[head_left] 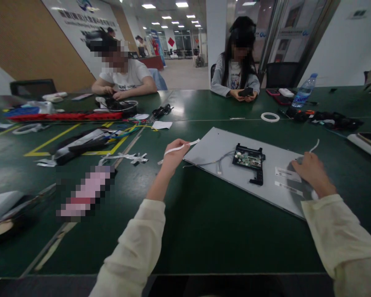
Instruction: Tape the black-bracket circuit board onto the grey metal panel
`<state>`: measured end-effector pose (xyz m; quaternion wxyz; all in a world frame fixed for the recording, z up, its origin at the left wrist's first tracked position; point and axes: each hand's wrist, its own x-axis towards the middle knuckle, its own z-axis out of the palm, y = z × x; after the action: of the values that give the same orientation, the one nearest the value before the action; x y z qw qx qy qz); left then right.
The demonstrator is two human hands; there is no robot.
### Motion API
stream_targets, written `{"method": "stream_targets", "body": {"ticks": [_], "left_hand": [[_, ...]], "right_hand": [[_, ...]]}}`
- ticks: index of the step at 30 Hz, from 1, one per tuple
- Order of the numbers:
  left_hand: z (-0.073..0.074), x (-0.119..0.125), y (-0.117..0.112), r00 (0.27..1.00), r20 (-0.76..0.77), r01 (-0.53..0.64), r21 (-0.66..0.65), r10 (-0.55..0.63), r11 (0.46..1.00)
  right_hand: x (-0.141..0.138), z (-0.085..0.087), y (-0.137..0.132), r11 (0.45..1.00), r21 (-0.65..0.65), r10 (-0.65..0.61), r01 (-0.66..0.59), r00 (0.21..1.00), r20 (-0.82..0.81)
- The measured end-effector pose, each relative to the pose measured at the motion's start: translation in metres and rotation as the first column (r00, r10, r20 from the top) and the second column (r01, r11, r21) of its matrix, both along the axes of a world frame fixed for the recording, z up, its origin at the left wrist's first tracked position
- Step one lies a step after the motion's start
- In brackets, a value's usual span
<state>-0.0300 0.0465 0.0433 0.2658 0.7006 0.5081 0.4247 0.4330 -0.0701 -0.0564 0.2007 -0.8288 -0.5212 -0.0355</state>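
Before me on the green table lies a flat grey panel [214, 150], set at a slant. A black bracket with a green circuit board [249, 160] is on top of it, and thin grey wires [219, 162] run from it past the panel's left edge. My left hand [175, 154] is closed on a narrow white strip [191, 143] beside the panel's left corner. Over the panel's right end, my right hand [312, 171] has curled fingers, with a white strip end [314, 146] rising behind it. White labels [289, 187] are stuck near that hand.
A white tape roll [270, 117] lies beyond the panel. Black cables [330, 119] and a water bottle [305, 91] are at the right. On the left are a pink phone-like item [88, 192], tape scraps [132, 157] and red strips [68, 116]. Two people sit opposite.
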Motion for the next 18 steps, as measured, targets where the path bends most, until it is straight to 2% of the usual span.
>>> {"method": "stream_targets", "body": {"ticks": [2, 4, 7, 10, 14, 16, 18], "left_hand": [[-0.017, 0.005, 0.008, 0.993, 0.011, -0.118, -0.044, 0.118, 0.992], [-0.028, 0.007, 0.012, 0.989, 0.013, -0.149, -0.056, 0.150, 0.987], [-0.037, 0.008, 0.014, 0.977, -0.077, -0.204, -0.081, 0.198, 0.976], [-0.040, 0.008, 0.016, 0.948, -0.208, -0.267, -0.104, 0.242, 0.958], [-0.030, 0.006, 0.009, 0.888, -0.383, -0.308, -0.085, 0.255, 0.947], [-0.017, 0.002, -0.002, 0.775, -0.588, -0.296, -0.013, 0.233, 0.955], [-0.004, -0.003, -0.014, 0.656, -0.740, -0.290, -0.067, 0.147, 0.955]], "right_hand": [[-0.010, 0.001, 0.004, 1.000, -0.006, -0.003, 0.004, 1.000, 0.013], [-0.019, 0.002, 0.007, 1.000, 0.004, -0.005, 0.005, 1.000, 0.015], [-0.026, 0.001, 0.009, 0.998, 0.062, -0.016, 0.015, 1.000, 0.014], [-0.026, -0.003, 0.011, 0.989, 0.149, 0.010, -0.015, 0.999, 0.032], [-0.021, -0.003, 0.017, 0.956, 0.259, 0.131, -0.140, 0.990, 0.050], [-0.019, 0.000, 0.019, 0.937, 0.295, 0.190, -0.187, 0.982, 0.019], [-0.020, 0.003, 0.019, 0.923, 0.321, 0.233, -0.214, 0.972, -0.021]]}}
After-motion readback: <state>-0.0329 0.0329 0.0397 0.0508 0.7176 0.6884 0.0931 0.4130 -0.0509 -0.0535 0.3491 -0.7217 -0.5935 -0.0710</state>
